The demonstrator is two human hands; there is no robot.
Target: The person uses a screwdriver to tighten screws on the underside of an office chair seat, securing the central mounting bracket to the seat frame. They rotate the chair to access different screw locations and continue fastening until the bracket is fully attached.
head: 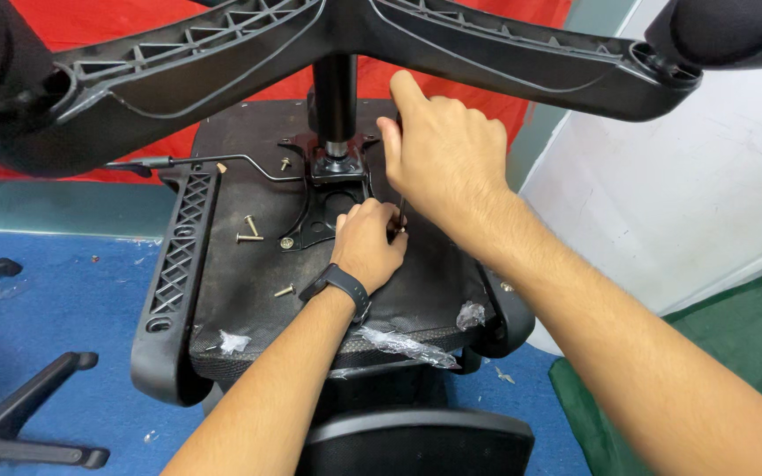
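Chair point(249, 291) upside down on blue floor point(81, 291), star base point(487, 53) up top, seat underside facing camera. Metal mounting plate point(332, 198) sits mid-seat under gas column point(335, 97). Right hand point(443, 154) clenched around thin tool point(400, 211) beside plate. Left hand point(368, 242), wrist in black watch point(339, 284), pinches at tool tip. Loose bolts point(250, 231) lie on seat left of plate.
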